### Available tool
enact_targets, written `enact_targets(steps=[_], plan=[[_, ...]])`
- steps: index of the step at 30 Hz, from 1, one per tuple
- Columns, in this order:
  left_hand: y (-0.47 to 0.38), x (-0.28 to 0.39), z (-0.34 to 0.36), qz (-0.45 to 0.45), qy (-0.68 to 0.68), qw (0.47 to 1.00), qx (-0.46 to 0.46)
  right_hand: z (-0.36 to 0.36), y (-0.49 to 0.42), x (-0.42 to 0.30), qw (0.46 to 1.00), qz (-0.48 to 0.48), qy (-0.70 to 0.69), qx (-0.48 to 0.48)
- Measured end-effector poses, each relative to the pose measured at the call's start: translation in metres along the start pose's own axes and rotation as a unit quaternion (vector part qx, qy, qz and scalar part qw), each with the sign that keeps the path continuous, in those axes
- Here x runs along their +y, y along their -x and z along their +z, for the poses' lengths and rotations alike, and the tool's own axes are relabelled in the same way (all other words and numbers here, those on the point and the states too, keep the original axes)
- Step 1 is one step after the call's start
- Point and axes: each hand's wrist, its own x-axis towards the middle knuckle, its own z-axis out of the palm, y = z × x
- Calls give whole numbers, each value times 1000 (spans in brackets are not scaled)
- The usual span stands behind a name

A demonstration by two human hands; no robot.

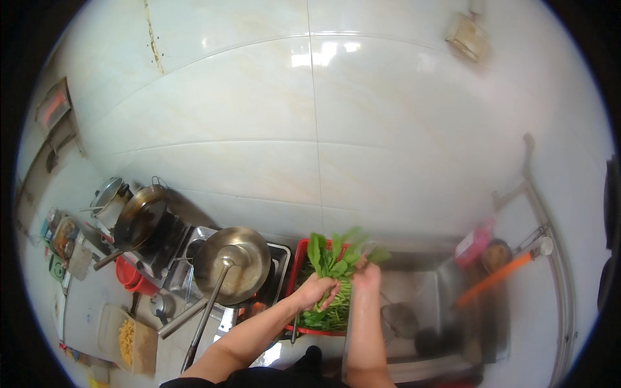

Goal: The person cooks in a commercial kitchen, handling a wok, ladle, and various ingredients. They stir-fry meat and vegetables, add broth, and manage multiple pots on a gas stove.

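My left hand is closed around the stems of a bunch of leafy greens, whose leaves stand up above the fist. Close beside it, my right hand is at the right side of the bunch, its fingers curled on blurred leaves. Both hands are over a red plastic basket full of more greens with long stems. To the left, a steel wok holds cloudy liquid on a burner with an orange glow below. A long-handled ladle rests in that wok.
A metal sink adjoins the basket on the right, with an orange-handled tool slanting over it. A dark wok and a lidded pot stand far left. Nearer are red containers and a tub of yellow food. A tiled wall rises behind.
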Motion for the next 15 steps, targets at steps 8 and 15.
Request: enact_targets(steps=[8, 15], plan=[[-25, -27, 9, 39, 2, 942, 334, 10, 47, 45, 927, -355, 96, -70], [3, -6, -21, 6, -45, 983, 175, 21, 59, 7, 848, -344, 351, -199]])
